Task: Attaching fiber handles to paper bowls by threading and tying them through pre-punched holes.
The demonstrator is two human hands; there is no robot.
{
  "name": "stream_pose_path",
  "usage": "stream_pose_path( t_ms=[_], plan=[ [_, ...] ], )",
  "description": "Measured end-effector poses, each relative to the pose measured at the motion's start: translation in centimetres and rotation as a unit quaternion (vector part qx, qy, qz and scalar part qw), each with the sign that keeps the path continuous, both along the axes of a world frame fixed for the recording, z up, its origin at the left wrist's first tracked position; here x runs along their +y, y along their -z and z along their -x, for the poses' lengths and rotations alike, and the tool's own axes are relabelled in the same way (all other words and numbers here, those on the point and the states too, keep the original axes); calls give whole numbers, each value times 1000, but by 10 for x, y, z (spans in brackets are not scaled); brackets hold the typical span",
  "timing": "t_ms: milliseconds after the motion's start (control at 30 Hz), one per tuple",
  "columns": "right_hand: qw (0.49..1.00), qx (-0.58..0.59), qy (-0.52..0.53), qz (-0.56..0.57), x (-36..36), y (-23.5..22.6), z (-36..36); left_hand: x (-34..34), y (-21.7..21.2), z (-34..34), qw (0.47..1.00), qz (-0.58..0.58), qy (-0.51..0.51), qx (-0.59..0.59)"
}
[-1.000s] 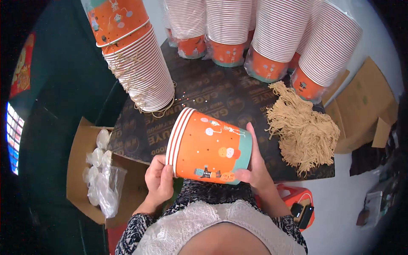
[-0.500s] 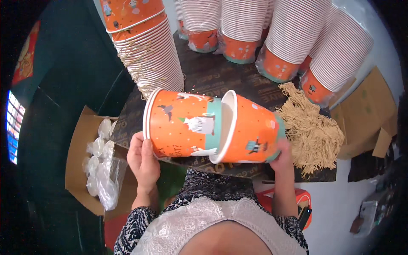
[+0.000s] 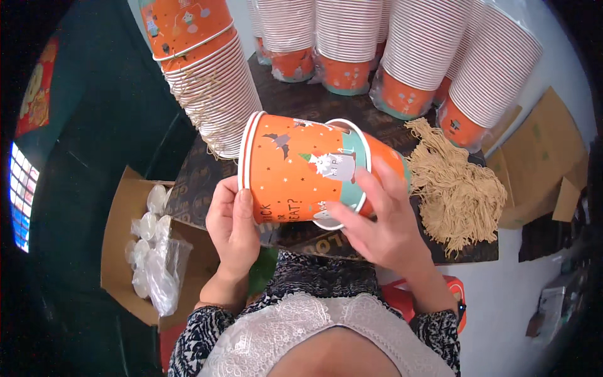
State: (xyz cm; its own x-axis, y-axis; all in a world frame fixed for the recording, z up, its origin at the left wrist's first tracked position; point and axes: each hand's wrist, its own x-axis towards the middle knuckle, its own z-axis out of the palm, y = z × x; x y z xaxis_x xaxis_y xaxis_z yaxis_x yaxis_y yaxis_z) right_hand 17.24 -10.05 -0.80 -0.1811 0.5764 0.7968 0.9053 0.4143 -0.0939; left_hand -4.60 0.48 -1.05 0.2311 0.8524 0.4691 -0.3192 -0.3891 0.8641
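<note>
My left hand (image 3: 233, 229) grips the white double rim of a nested pair of orange paper buckets (image 3: 295, 169), tilted on their side with the teal base toward the right. That base sits partly inside the mouth of another orange paper bucket (image 3: 388, 154). My right hand (image 3: 389, 220) lies across the joint, thumb and fingers spread around the base and the white rim. Its palm side is hidden. Beyond my right hand lies a heap of beige string (image 3: 461, 195) on the dark table (image 3: 286, 103).
A tall bucket stack (image 3: 217, 88) with string between its rims stands at the back left. Several plastic-wrapped bucket stacks (image 3: 418, 56) line the back. A cardboard box (image 3: 119, 251) holding clear plastic pieces (image 3: 147, 226) is at left; more cardboard (image 3: 534, 163) leans at right.
My right hand has moved from the far bucket's base to the joint between the buckets. The left pair has shifted right, its base going further into the other bucket's mouth.
</note>
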Motion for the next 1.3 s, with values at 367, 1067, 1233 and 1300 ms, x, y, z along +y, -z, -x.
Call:
stream_pose_path(
  t_ms=[367,1067,1233,1300],
  plan=[
    [988,-52,128,75,25,-8,-33,25,-10,26,988,-41,-133,-67],
    [911,-314,154,220,81,-48,-10,23,17,43,986,-15,-161,34],
    [917,-292,166,214,76,-55,-32,19,14,47,986,-4,-149,74],
    [918,-277,208,194,70,-68,-42,16,7,48,983,-12,-151,99]
  ],
)
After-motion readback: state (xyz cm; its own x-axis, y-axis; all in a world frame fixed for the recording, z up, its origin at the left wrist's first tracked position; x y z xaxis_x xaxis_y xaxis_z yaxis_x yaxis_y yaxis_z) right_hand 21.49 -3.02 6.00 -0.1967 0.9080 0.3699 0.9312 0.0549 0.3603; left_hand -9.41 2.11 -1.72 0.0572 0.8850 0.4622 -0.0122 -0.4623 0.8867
